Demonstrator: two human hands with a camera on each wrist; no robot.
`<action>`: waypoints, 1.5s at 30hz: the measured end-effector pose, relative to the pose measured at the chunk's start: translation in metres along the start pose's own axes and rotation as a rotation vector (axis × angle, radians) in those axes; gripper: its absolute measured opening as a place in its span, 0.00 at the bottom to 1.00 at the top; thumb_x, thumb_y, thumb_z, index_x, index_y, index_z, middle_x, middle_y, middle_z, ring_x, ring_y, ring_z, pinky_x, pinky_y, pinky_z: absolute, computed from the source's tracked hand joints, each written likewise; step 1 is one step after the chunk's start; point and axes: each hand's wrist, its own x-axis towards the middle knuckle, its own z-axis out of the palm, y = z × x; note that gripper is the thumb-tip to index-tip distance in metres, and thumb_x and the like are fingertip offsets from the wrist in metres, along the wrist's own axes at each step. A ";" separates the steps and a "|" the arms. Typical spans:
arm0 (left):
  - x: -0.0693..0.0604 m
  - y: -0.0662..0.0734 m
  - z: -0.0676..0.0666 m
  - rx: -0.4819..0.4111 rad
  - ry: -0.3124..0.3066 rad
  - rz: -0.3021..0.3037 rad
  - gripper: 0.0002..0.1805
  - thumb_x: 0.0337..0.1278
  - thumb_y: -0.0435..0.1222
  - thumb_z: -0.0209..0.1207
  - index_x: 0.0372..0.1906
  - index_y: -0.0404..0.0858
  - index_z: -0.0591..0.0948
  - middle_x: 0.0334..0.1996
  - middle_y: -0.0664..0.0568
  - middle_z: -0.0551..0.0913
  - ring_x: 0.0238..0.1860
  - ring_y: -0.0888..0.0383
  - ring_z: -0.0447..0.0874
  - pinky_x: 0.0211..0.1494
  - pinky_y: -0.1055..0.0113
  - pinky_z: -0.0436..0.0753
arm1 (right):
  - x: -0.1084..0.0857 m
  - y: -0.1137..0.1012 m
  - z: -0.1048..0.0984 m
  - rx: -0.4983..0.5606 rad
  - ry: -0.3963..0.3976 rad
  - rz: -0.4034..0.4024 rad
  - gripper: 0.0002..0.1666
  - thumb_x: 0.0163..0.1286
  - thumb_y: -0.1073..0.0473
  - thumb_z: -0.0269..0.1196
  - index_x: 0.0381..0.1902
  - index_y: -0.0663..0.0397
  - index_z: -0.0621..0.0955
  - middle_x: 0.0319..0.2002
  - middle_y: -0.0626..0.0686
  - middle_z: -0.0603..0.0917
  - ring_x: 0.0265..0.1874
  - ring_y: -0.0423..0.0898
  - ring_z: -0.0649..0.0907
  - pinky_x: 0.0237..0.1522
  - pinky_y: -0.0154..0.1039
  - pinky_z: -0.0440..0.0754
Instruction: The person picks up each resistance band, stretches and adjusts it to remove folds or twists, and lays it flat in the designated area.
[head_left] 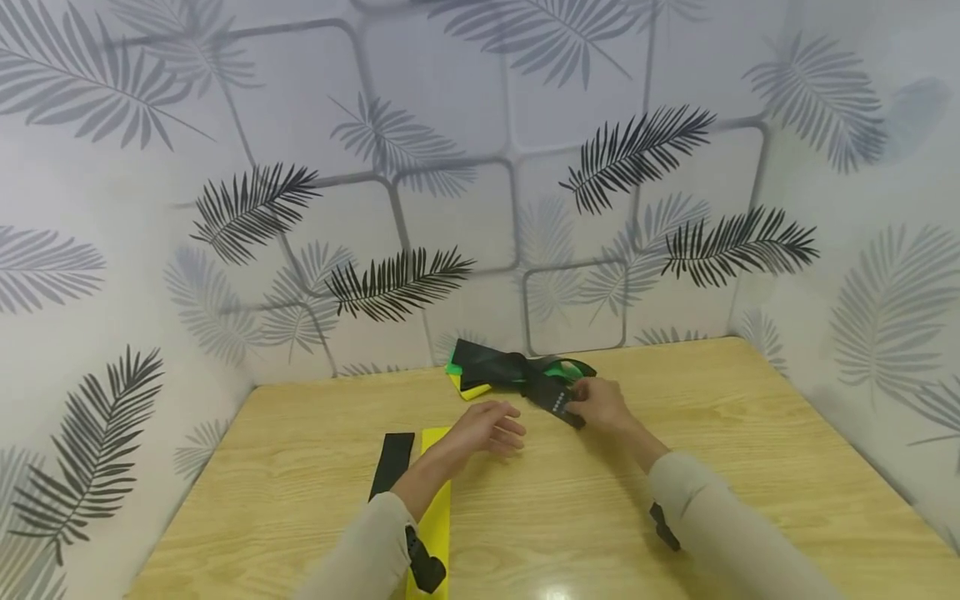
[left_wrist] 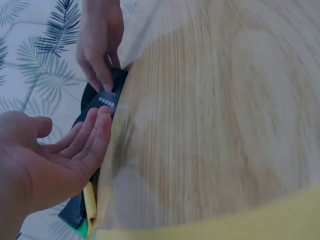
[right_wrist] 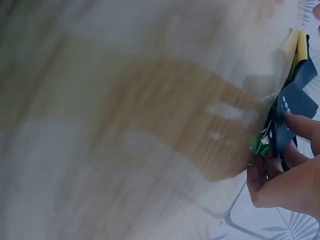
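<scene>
At the far edge of the table lies a heap of flat bands: a black band (head_left: 551, 396) with a row of white marks near its end, a green band (head_left: 453, 367) and a yellow band (head_left: 476, 392). My right hand (head_left: 600, 402) pinches the marked end of the black one; in the right wrist view the thumb lies on top of the black band (right_wrist: 295, 102) with fingers beneath. My left hand (head_left: 487, 429) is nearer me, palm turned inward, fingers loosely extended and holding nothing. In the left wrist view its fingertips overlap the heap; contact there is unclear.
A black strip (head_left: 392, 462) and a long yellow strip (head_left: 438, 529) lie on the wooden table (head_left: 570, 517), partly hidden by the left forearm. Leaf-patterned walls (head_left: 465, 217) stand behind the table and at both sides.
</scene>
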 end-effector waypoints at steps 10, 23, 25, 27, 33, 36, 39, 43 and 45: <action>0.006 -0.005 0.008 -0.114 -0.023 -0.025 0.30 0.87 0.45 0.39 0.71 0.23 0.69 0.61 0.31 0.82 0.59 0.40 0.85 0.60 0.52 0.86 | -0.004 -0.037 0.000 0.480 -0.189 0.001 0.11 0.79 0.60 0.60 0.48 0.65 0.78 0.46 0.58 0.82 0.37 0.45 0.84 0.38 0.36 0.84; 0.023 0.002 0.014 -0.495 0.176 0.023 0.27 0.86 0.45 0.44 0.68 0.26 0.72 0.46 0.51 0.81 0.44 0.62 0.80 0.48 0.72 0.82 | -0.018 -0.080 0.008 0.783 -0.300 0.154 0.20 0.70 0.66 0.58 0.57 0.71 0.76 0.46 0.56 0.84 0.37 0.44 0.87 0.42 0.37 0.86; 0.023 0.004 0.012 -0.488 0.200 0.027 0.24 0.84 0.43 0.48 0.65 0.26 0.74 0.44 0.52 0.80 0.40 0.63 0.79 0.44 0.74 0.80 | -0.020 -0.080 0.008 0.795 -0.333 0.163 0.26 0.68 0.67 0.55 0.62 0.73 0.74 0.47 0.55 0.84 0.39 0.45 0.87 0.44 0.37 0.86; 0.023 0.006 0.011 -0.467 0.209 0.035 0.21 0.82 0.40 0.51 0.63 0.26 0.75 0.42 0.51 0.80 0.39 0.63 0.78 0.43 0.73 0.80 | -0.021 -0.079 0.008 0.800 -0.354 0.177 0.30 0.68 0.65 0.53 0.66 0.74 0.72 0.47 0.55 0.85 0.39 0.45 0.87 0.44 0.38 0.86; 0.023 0.009 0.014 -0.438 0.207 0.069 0.20 0.81 0.36 0.51 0.64 0.24 0.74 0.50 0.47 0.81 0.45 0.62 0.81 0.53 0.70 0.82 | -0.023 -0.074 0.010 0.776 -0.345 0.170 0.30 0.83 0.53 0.53 0.69 0.74 0.72 0.50 0.59 0.88 0.45 0.48 0.89 0.49 0.42 0.87; 0.023 0.009 0.015 -0.451 0.196 0.071 0.22 0.81 0.35 0.50 0.67 0.23 0.73 0.57 0.42 0.82 0.49 0.62 0.83 0.56 0.70 0.83 | -0.026 -0.073 0.013 0.765 -0.353 0.153 0.30 0.83 0.55 0.55 0.70 0.75 0.71 0.53 0.60 0.87 0.48 0.49 0.89 0.51 0.44 0.87; 0.024 0.009 0.016 -0.467 0.181 0.067 0.22 0.82 0.35 0.49 0.68 0.23 0.72 0.62 0.40 0.82 0.54 0.60 0.84 0.59 0.70 0.82 | -0.031 -0.074 0.014 0.777 -0.373 0.151 0.28 0.80 0.59 0.57 0.68 0.75 0.73 0.47 0.58 0.89 0.43 0.48 0.90 0.48 0.43 0.88; 0.024 0.011 0.014 -0.471 0.156 0.075 0.22 0.82 0.34 0.48 0.69 0.25 0.72 0.63 0.39 0.83 0.60 0.55 0.84 0.67 0.65 0.79 | -0.036 -0.074 0.014 0.808 -0.445 0.144 0.26 0.76 0.61 0.59 0.65 0.73 0.75 0.41 0.54 0.88 0.38 0.47 0.89 0.44 0.44 0.88; 0.025 0.013 0.012 -0.489 0.148 0.078 0.21 0.81 0.33 0.48 0.69 0.26 0.72 0.62 0.39 0.83 0.61 0.52 0.85 0.70 0.62 0.77 | -0.039 -0.073 0.014 0.821 -0.501 0.128 0.25 0.75 0.61 0.60 0.63 0.72 0.76 0.41 0.53 0.87 0.39 0.47 0.88 0.44 0.46 0.89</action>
